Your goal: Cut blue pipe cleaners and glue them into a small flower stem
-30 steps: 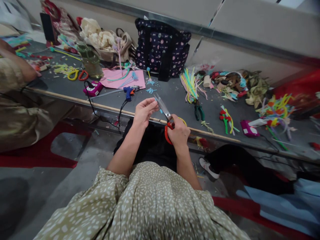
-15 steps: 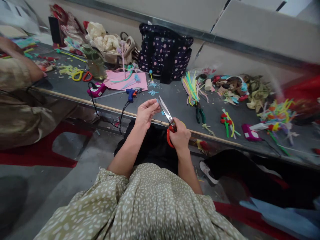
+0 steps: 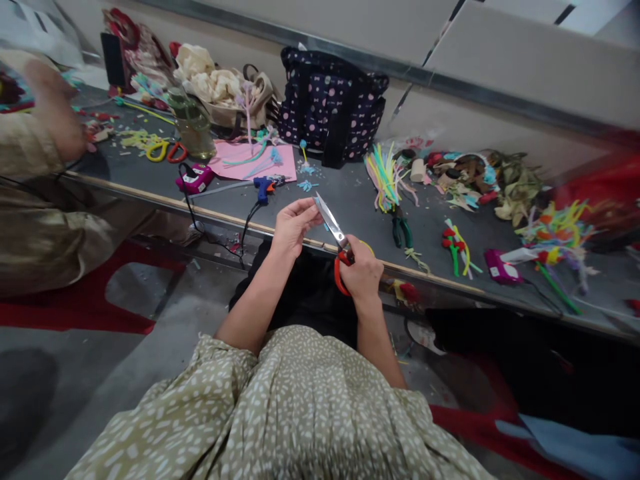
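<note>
head view: right hand point(image 3: 363, 272) still grips scissors point(image 3: 331, 222), left hand point(image 3: 293, 224) pinches blue bit point(image 3: 316, 200); neighbour's forearm point(image 3: 61, 115) now steeper.

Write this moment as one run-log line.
left hand: pinching blue piece | right hand: holding scissors beside piece | table: glue gun, pliers

1) On my head feed I see the left hand point(image 3: 294, 228) pinching a small blue piece point(image 3: 316, 200) at its fingertips, near the front edge of the dark table point(image 3: 345, 195)
2) I have the right hand point(image 3: 363, 272) gripping scissors point(image 3: 332, 221) with a red handle loop; the blades point toward the left fingertips, and I can't tell whether they touch
3) Beyond them I see a blue glue gun point(image 3: 263, 191) at the edge of a pink sheet point(image 3: 287, 164)
4) To the right, I make out green-handled pliers point(image 3: 401, 231) at the near end of a pastel bundle point(image 3: 383, 175)
</note>
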Demonstrator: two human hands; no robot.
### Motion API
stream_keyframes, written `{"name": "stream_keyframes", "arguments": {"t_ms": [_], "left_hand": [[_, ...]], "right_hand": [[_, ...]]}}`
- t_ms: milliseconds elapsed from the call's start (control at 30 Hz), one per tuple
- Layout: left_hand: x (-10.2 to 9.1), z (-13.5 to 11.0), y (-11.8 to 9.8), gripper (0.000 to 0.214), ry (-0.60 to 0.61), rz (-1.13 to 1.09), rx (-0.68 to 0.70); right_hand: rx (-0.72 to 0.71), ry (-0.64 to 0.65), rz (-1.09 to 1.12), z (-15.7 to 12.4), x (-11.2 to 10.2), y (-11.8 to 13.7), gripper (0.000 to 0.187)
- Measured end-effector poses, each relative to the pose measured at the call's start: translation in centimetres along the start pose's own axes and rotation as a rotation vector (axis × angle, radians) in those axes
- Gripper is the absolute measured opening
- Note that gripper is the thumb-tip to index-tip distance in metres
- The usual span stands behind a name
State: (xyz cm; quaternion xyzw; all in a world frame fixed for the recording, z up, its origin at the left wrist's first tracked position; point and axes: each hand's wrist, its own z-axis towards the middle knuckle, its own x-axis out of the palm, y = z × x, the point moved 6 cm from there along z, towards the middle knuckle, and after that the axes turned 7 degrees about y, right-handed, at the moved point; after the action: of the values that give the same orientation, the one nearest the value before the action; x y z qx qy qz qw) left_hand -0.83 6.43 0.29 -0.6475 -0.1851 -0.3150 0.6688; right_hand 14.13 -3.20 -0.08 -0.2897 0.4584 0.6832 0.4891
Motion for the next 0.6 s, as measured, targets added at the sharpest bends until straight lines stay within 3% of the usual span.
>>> {"name": "stream_keyframes", "arguments": {"t_ms": [600], "left_hand": [[0.06, 0.13, 0.16, 0.027, -0.015, -0.020, -0.005]], "right_hand": [[-0.003, 0.009, -0.007, 0.13, -0.29, 0.33, 0.023]]}}
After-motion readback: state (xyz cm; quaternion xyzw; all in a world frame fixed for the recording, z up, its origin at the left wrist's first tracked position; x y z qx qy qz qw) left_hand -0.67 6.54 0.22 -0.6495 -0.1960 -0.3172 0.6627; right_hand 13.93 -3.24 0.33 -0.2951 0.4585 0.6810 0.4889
